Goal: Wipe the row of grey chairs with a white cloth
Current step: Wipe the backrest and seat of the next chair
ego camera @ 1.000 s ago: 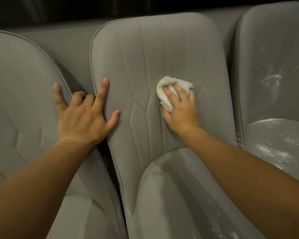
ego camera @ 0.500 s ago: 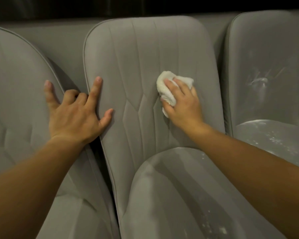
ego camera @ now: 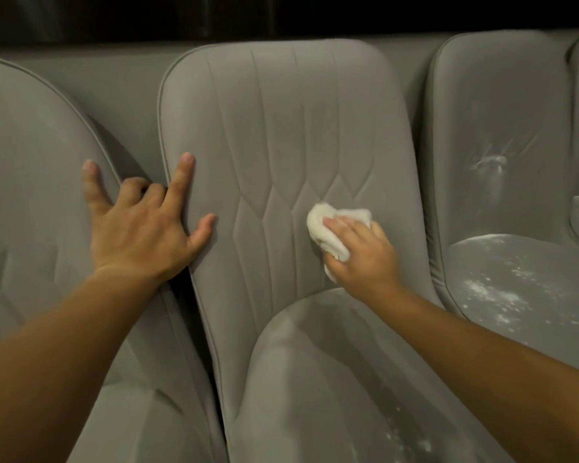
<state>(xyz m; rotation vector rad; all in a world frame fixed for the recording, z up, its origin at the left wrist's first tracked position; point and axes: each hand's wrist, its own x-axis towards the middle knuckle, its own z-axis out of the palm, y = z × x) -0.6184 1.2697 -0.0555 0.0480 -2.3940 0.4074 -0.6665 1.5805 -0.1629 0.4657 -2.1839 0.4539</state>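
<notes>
Right hand point(ego camera: 361, 259): fingers curled over white cloth point(ego camera: 326, 233), bunched beneath and past the fingertips, against middle chair point(ego camera: 281, 128).
Left hand point(ego camera: 141, 235): splayed, resting on chair edge.

middle chair point(ego camera: 281, 128) is plain mid grey, with stitched lines running down the back into a row of long diamond shapes; left chair point(ego camera: 30, 162) same grey, fainter stitching; right chair point(ego camera: 502, 101) grey too, but its seat is speckled with white dust point(ego camera: 488, 292) and the back has pale smears point(ego camera: 488, 162); cloth point(ego camera: 328, 228) is white; the strip point(ego camera: 281, 15) above the chairs is near black
</notes>
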